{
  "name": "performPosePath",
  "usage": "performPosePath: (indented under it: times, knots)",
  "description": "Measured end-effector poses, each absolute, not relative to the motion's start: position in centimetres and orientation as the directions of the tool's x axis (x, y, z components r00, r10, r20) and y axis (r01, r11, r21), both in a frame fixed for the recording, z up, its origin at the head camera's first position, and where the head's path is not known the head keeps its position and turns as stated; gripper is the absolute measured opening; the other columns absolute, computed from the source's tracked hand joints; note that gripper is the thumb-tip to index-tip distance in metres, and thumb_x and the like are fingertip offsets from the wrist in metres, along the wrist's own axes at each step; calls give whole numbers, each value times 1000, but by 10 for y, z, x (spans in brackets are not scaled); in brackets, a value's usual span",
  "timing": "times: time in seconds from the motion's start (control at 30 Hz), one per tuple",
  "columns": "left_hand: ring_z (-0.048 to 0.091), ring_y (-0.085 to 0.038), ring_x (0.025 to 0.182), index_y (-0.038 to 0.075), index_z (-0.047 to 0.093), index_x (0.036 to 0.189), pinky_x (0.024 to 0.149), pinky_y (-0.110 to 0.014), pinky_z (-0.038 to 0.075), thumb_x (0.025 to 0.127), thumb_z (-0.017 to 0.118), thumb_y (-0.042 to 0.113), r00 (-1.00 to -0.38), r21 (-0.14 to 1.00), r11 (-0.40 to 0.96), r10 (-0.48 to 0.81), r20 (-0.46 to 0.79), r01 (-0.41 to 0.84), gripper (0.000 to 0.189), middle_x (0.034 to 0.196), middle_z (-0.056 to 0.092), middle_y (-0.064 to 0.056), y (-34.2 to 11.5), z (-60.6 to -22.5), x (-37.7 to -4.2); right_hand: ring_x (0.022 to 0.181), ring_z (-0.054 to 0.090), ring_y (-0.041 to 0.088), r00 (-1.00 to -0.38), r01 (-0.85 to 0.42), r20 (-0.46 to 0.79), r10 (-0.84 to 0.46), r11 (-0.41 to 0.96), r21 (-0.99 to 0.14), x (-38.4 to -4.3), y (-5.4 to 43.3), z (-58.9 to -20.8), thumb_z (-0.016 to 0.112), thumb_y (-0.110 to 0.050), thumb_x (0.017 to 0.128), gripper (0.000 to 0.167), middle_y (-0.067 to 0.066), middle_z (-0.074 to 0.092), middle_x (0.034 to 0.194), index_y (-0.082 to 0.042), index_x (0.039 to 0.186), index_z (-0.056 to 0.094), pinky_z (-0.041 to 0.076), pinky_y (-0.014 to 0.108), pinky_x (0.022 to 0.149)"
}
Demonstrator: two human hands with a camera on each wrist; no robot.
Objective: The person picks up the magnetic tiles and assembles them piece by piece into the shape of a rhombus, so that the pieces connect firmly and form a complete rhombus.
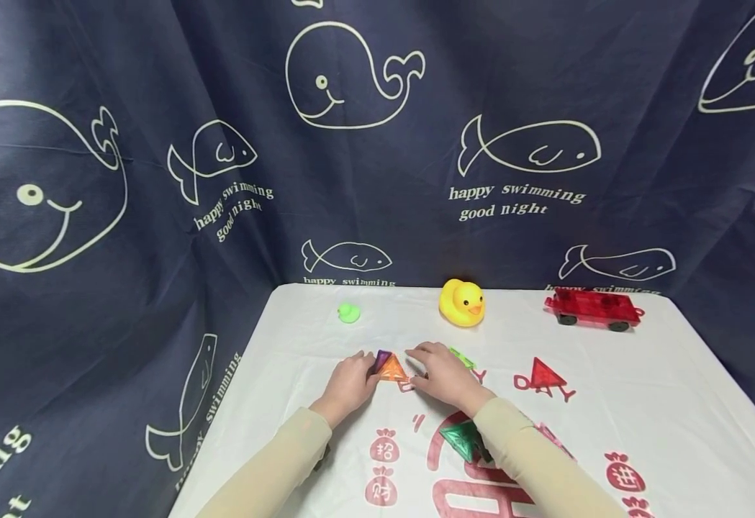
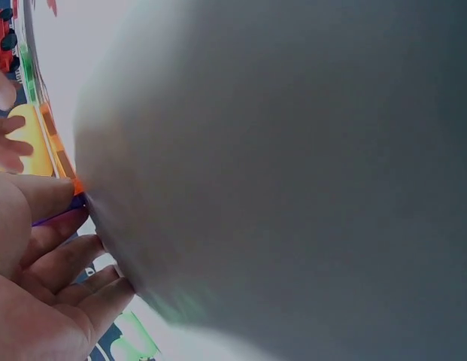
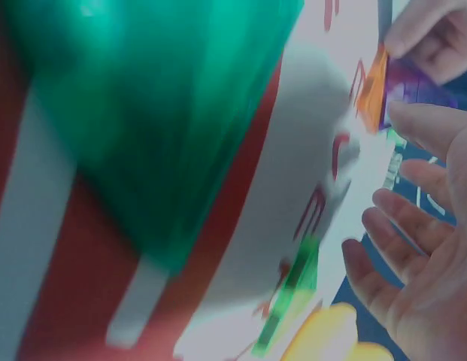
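Note:
Two translucent triangular tiles stand together mid-table, a purple tile at the left and an orange tile beside it. My left hand pinches the purple tile between thumb and forefinger at its left edge, close to where it meets the orange one. To the right, my right hand is held with its fingers spread and nothing gripped. In the right wrist view, the thumb of the right hand comes near the tiles; whether it touches them I cannot tell.
Beneath the right forearm lies a green triangular tile. A light green tile is behind the right hand, a red triangle farther right. Along the back stand a small green duck, a yellow duck and a red wheeled car base.

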State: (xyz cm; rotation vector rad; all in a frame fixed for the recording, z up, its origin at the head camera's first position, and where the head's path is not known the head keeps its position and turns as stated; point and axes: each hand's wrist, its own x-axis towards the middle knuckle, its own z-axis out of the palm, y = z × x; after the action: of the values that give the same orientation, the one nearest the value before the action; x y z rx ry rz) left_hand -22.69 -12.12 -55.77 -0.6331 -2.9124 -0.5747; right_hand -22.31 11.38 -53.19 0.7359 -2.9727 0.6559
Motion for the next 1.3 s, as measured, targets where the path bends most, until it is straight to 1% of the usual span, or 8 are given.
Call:
performPosePath:
  times: [0.17, 0.3, 0.43, 0.63, 0.8, 1.07, 1.3]
  knots:
    - [65, -42, 121, -5, 69, 126, 102, -52, 51, 94, 78, 18, -913, 348, 844, 371, 170, 408, 41, 124, 70, -26, -121, -555, -226, 120, 59, 36, -916, -397, 114, -384, 833, -385, -230, 141, -532, 89, -27, 84, 63, 19, 64, 129, 1, 136, 66, 49, 52, 102]
    - [65, -42, 121, -4, 69, 126, 102, -52, 51, 95, 78, 19, -919, 349, 850, 364, 153, 395, 40, 124, 70, -25, -121, -553, -226, 117, 58, 37, -940, -330, 61, -335, 851, -408, -234, 163, -532, 90, -31, 82, 69, 21, 62, 130, 3, 137, 64, 48, 54, 102]
    - [65, -42, 120, -4, 70, 126, 101, -53, 51, 95, 78, 19, -920, 345, 852, 363, 149, 392, 40, 124, 70, -24, -121, -554, -227, 111, 56, 34, -958, -262, 5, -288, 862, -435, -236, 177, -535, 90, -33, 82, 72, 20, 59, 128, 3, 138, 63, 49, 53, 100]
    - [65, -42, 121, -4, 69, 126, 101, -53, 51, 94, 79, 19, -918, 340, 852, 367, 153, 398, 41, 124, 70, -24, -122, -554, -227, 97, 55, 28, -965, -223, -30, -261, 874, -431, -238, 189, -540, 88, -33, 85, 68, 16, 59, 115, 9, 133, 65, 51, 49, 91]
    - [64, -43, 122, -5, 69, 128, 102, -53, 50, 94, 79, 19, -917, 344, 850, 368, 152, 398, 43, 126, 69, -26, -121, -553, -226, 91, 55, 26, -968, -210, -35, -249, 878, -430, -239, 191, -542, 87, -33, 86, 61, 13, 58, 108, 8, 127, 68, 50, 48, 87]
    - [64, -43, 122, -6, 68, 128, 103, -53, 50, 94, 79, 18, -916, 348, 847, 370, 158, 402, 43, 126, 69, -25, -121, -554, -226, 85, 57, 23, -976, -162, -56, -209, 877, -452, -241, 185, -539, 90, -27, 83, 53, 12, 64, 103, 6, 121, 72, 52, 47, 86]
    - [65, -43, 120, -6, 69, 127, 102, -53, 50, 93, 79, 17, -915, 347, 846, 371, 161, 404, 42, 125, 70, -26, -122, -555, -227, 87, 57, 26, -983, -86, -100, -154, 867, -491, -241, 182, -537, 90, -25, 82, 56, 12, 65, 103, 4, 124, 68, 52, 50, 89]
